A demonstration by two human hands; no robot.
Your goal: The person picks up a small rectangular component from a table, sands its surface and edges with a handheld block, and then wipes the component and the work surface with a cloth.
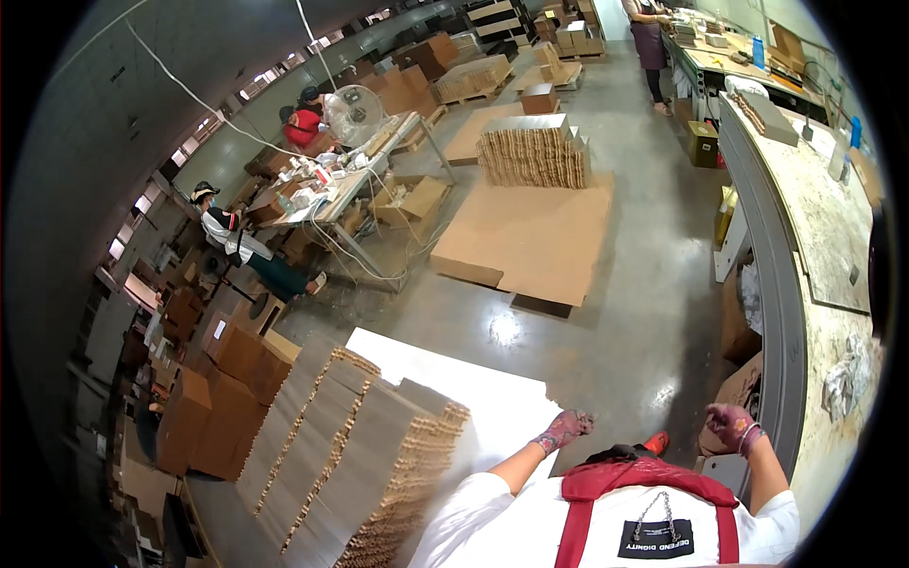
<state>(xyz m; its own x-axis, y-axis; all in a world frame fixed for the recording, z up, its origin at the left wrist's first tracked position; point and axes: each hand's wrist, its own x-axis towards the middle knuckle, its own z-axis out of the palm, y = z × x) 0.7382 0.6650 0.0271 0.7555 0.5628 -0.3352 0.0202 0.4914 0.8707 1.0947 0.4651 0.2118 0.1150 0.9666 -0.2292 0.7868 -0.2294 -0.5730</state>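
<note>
My left hand (565,431), in a patterned purple-red glove, is beside the right edge of a large white sheet (511,398). Its fingers look loosely stretched, and nothing shows in them. In a matching glove, my right hand (733,428) hangs beside the grey edge of the long workbench (781,312). The fingers there are curled in, with nothing visible between them. Left of me, a tall stack of grey-faced panels with scalloped brown edges (379,445) rests on the white sheet.
Flat cardboard (530,237) lies on the floor ahead, bearing another stack of scalloped pieces (530,156). A cluttered table (331,189) with a fan (354,115) stands far left, with people beside it. Another person (650,47) stands far right. Brown cartons (227,417) are at left.
</note>
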